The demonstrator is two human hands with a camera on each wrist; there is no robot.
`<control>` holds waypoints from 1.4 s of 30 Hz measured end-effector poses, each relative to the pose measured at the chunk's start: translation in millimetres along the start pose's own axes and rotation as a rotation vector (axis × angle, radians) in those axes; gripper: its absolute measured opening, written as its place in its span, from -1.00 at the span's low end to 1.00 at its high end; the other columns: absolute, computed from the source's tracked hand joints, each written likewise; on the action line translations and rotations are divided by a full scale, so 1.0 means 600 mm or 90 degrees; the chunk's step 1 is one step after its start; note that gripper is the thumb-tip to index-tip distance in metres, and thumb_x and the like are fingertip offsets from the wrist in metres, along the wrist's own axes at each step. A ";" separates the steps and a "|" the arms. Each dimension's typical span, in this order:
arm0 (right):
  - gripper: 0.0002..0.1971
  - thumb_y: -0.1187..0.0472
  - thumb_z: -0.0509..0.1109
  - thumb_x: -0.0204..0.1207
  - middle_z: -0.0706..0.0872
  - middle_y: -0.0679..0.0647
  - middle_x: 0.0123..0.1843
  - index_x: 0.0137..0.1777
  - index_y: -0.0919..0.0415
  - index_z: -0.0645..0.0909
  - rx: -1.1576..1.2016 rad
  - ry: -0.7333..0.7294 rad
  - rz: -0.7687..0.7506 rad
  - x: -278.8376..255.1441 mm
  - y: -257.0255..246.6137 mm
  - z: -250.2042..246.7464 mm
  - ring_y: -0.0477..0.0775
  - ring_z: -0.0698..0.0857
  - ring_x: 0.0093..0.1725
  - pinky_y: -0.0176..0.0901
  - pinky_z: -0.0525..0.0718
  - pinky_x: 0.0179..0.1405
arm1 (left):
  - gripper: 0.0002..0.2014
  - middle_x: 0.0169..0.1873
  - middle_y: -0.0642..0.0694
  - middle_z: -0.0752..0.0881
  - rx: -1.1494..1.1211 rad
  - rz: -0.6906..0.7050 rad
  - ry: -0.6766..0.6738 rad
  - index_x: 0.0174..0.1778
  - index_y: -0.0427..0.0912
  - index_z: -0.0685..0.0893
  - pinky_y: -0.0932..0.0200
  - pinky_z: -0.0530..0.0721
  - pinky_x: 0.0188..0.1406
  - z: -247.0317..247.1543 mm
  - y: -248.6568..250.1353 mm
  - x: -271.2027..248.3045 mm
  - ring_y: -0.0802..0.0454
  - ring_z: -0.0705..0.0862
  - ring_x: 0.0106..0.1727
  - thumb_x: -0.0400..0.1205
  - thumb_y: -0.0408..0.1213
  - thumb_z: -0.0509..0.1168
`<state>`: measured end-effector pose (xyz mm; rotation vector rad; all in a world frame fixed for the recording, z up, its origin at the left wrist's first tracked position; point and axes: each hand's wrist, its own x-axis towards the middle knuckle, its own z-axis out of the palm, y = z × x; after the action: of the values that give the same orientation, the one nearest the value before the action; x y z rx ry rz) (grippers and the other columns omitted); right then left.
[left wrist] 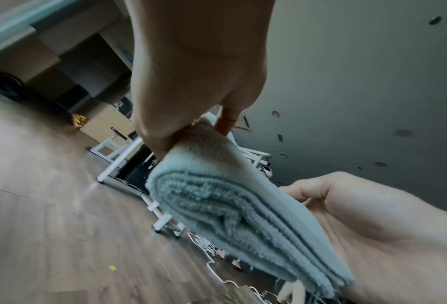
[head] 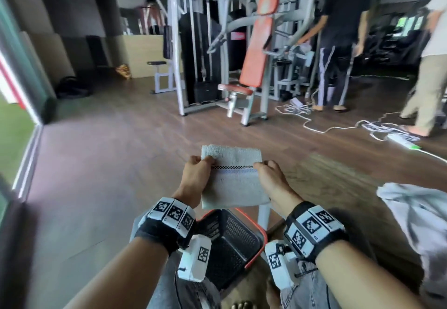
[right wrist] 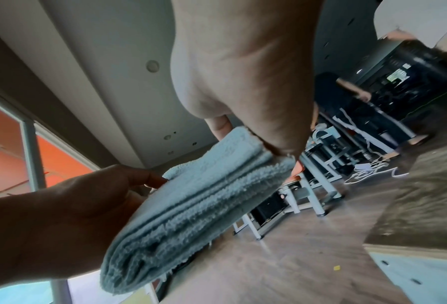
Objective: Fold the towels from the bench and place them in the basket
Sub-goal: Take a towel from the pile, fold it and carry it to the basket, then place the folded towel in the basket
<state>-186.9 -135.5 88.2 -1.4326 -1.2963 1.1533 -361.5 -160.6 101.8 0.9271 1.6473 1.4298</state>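
You hold a folded white towel (head: 233,178) in the air in front of you, one hand on each side edge. Your left hand (head: 195,178) pinches its left edge, thumb on top and fingers curled beneath. Your right hand (head: 272,180) pinches the right edge the same way. A thin dark patterned band runs across the towel between your two thumbs. From the left wrist view, the towel (left wrist: 233,205) shows as several stacked layers, gripped at its corner by your left hand (left wrist: 191,82), with your right hand (left wrist: 373,226) on the far side. The right wrist view shows the same layered edge.

Directly below your hands, close to your body, sits a dark mesh basket (head: 232,241) with an orange rim. To the right of your right hand lies a crumpled white towel pile (head: 416,214). Beyond your hands stands an orange-padded gym machine (head: 256,50), and two people stand farther off to the right.
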 end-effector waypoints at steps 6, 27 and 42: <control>-0.80 0.08 0.26 0.67 0.57 0.06 -0.13 0.08 0.23 0.52 -0.019 -0.091 -0.021 0.009 0.004 0.091 0.03 0.54 -0.22 -0.11 0.43 -0.28 | -0.78 -0.31 -0.14 0.68 0.005 -0.012 0.085 -0.03 -0.33 0.68 0.11 0.53 -0.27 -0.074 -0.027 0.004 -0.06 0.62 -0.29 0.62 -0.20 0.31; -0.09 0.23 0.14 0.61 -0.11 0.22 0.78 0.70 0.21 -0.49 -0.153 -0.278 0.170 0.066 0.124 0.226 0.25 0.00 0.75 0.22 0.02 0.71 | -0.95 -0.46 -0.05 0.55 0.046 -0.158 0.202 -0.19 -0.21 0.55 0.36 0.38 -0.68 -0.124 -0.213 0.024 0.09 0.48 -0.54 0.54 -0.36 0.31; -0.67 0.23 0.23 0.56 0.62 0.22 0.38 0.31 0.24 0.52 -0.616 -0.386 0.160 0.141 0.378 0.347 0.28 0.61 0.36 0.02 0.58 0.31 | -0.86 -0.52 -0.02 0.50 0.133 -0.434 0.050 -0.32 -0.17 0.62 0.33 0.33 -0.59 -0.091 -0.519 0.092 0.09 0.40 -0.54 0.56 -0.33 0.28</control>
<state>-343.4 -67.9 -182.0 -2.0418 -2.3627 1.2275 -449.7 -170.8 -206.9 0.3455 1.9435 0.8456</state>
